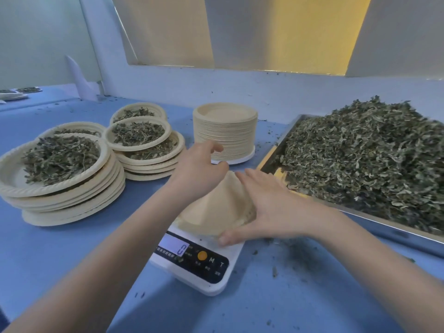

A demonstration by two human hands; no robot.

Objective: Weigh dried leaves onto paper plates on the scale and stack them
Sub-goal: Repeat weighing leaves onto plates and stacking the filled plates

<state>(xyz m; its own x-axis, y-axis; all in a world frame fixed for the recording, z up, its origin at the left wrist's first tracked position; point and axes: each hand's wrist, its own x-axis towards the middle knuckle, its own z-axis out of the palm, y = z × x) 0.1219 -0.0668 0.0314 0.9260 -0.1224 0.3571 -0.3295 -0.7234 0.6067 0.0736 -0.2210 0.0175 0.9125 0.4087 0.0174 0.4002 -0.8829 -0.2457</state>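
Note:
A tan paper plate [217,207] is tilted over the white scale [192,263], whose display reads 0. My right hand [266,207] holds the plate's right rim, thumb under its near edge. My left hand [200,169] grips the plate's far left edge with curled fingers. A tall stack of empty plates [225,131] stands behind my hands. Dried leaves [370,159] are heaped on a metal tray [384,231] at the right. Two stacks of filled plates sit at the left: a near stack [60,174] and a far stack [146,145].
The blue tabletop [72,260] carries leaf crumbs near the scale and tray. A white wall and window sill run along the back. More filled plates [16,92] lie at the far left edge.

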